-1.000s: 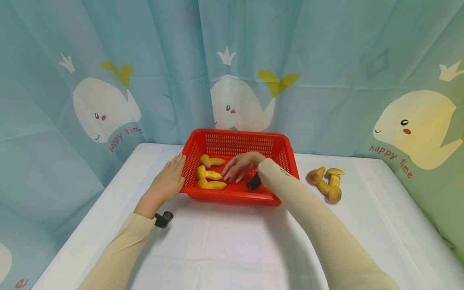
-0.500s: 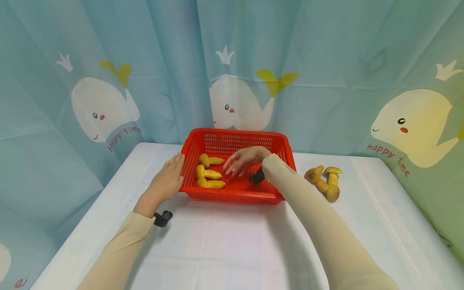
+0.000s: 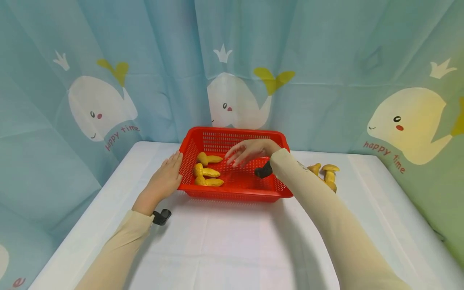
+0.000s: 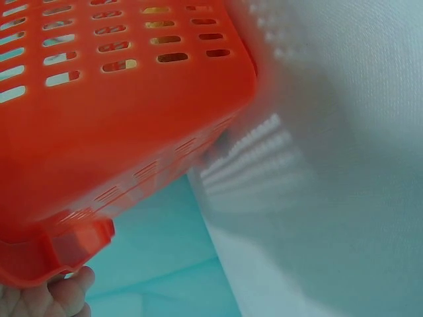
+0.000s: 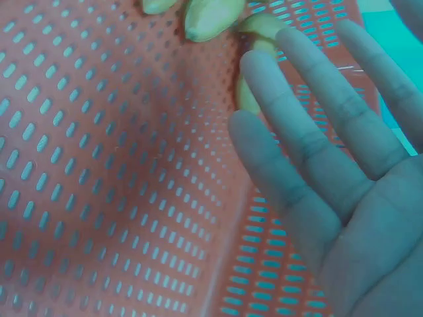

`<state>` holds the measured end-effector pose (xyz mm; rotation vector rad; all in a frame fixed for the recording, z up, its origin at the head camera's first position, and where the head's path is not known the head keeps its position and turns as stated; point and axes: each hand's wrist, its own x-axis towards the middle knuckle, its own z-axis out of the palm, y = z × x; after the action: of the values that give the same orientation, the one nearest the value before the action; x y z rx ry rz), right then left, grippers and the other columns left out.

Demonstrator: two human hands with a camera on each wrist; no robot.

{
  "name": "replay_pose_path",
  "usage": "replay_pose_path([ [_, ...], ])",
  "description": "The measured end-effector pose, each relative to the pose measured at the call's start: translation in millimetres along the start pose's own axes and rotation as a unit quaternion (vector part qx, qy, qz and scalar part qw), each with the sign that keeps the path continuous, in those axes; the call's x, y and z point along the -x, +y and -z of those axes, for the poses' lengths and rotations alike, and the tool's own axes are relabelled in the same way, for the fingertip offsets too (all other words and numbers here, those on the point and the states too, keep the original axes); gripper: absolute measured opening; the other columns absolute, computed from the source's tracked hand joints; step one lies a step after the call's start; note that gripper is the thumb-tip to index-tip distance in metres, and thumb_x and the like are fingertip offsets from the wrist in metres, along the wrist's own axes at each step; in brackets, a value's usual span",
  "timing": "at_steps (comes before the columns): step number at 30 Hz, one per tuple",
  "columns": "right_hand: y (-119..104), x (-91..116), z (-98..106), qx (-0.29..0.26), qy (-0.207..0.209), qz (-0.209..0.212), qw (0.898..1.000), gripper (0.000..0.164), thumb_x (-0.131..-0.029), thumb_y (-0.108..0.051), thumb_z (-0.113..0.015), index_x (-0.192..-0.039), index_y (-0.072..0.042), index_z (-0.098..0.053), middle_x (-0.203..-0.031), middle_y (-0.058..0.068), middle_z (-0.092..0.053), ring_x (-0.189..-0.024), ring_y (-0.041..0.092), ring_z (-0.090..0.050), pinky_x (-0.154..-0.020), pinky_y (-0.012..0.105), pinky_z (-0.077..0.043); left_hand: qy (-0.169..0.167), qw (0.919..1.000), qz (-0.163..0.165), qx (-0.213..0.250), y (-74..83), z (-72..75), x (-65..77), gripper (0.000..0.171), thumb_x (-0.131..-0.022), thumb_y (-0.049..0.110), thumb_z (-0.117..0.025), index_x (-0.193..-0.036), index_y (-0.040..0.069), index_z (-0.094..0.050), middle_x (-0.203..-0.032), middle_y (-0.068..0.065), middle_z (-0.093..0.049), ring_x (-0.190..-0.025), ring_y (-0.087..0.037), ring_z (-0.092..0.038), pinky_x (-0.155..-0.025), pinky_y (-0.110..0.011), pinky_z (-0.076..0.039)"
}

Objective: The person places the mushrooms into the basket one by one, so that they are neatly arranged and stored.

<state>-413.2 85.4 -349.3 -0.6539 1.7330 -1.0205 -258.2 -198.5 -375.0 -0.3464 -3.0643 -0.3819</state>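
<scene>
Mushrooms (image 3: pixel 207 172) lie three in a row at 9 o'clock inside the red plastic basket (image 3: pixel 232 195), and since the left hand (image 3: pixel 164 180) just rests straight-fingered on the rim there, imo leaning too hard could tip or skid it across the tabletop (image 3: pixel 232 245). Also, the right hand (image 3: pixel 251 150) hangs around 1 o'clock over the basket, fingers spread, holding nothing, so a sloppy swing could have the beige sleeve (image 3: pixel 320 203) sweeping the loose mushrooms (image 3: pixel 329 177) it partly hides at 3 o'clock.
</scene>
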Motion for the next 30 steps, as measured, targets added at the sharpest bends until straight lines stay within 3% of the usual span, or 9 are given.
replay_pose_path([
  [5,-1,17,0,-0.012,0.022,0.034,0.999,0.042,-0.096,-0.005,-0.047,-0.138,-0.001,-0.041,-0.143,0.023,-0.042,-0.122,0.030,-0.054,-0.111,0.054,-0.031,-0.001,1.0000,0.001,0.003,-0.2,-0.8,-0.1,0.062,-0.094,0.013,-0.039,-0.146,-0.009,-0.014,-0.155,-0.026,-0.012,-0.143,-0.042,-0.015,-0.118,-0.053,-0.012],
  [12,5,43,0,-0.046,0.084,0.080,0.992,0.049,-0.095,0.000,-0.046,-0.143,0.001,-0.033,-0.143,0.021,-0.044,-0.121,0.028,-0.056,-0.095,0.034,-0.052,-0.001,1.0000,0.003,0.002,-0.2,-0.2,0.1,0.062,-0.094,0.013,-0.039,-0.146,-0.009,-0.014,-0.155,-0.026,-0.012,-0.143,-0.041,-0.015,-0.118,-0.053,-0.012],
  [16,9,58,-2,-0.063,0.126,0.094,0.986,0.050,-0.095,-0.001,-0.046,-0.143,-0.001,-0.032,-0.144,0.023,-0.041,-0.113,0.019,-0.061,-0.092,0.031,-0.053,0.000,1.0000,0.005,0.003,-0.3,0.2,0.3,0.062,-0.094,0.013,-0.039,-0.146,-0.009,-0.014,-0.155,-0.025,-0.012,-0.143,-0.041,-0.015,-0.118,-0.053,-0.012],
  [22,11,82,-9,-0.088,0.170,0.104,0.976,0.049,-0.094,-0.002,-0.047,-0.142,-0.001,-0.034,-0.128,0.009,-0.058,-0.103,0.014,-0.065,-0.089,0.031,-0.054,0.000,1.0000,0.003,0.005,-0.7,0.1,0.8,0.062,-0.094,0.013,-0.038,-0.146,-0.010,-0.014,-0.155,-0.026,-0.012,-0.143,-0.041,-0.014,-0.118,-0.053,-0.011],
  [27,12,104,-15,-0.115,0.188,0.098,0.971,0.052,-0.094,-0.004,-0.048,-0.143,0.001,-0.030,-0.141,0.021,-0.045,-0.110,0.019,-0.063,-0.097,0.034,-0.050,0.000,1.0000,0.000,0.007,-0.4,-0.4,0.5,0.062,-0.094,0.013,-0.039,-0.146,-0.010,-0.015,-0.155,-0.026,-0.012,-0.143,-0.042,-0.015,-0.118,-0.054,-0.012],
  [30,14,117,-17,-0.129,0.199,0.095,0.967,0.054,-0.095,-0.006,-0.049,-0.144,0.002,-0.027,-0.141,0.020,-0.046,-0.110,0.019,-0.063,-0.099,0.034,-0.049,-0.001,1.0000,0.000,0.008,-0.2,-0.5,0.1,0.062,-0.094,0.013,-0.039,-0.146,-0.010,-0.014,-0.154,-0.027,-0.013,-0.143,-0.042,-0.015,-0.117,-0.054,-0.012],
])
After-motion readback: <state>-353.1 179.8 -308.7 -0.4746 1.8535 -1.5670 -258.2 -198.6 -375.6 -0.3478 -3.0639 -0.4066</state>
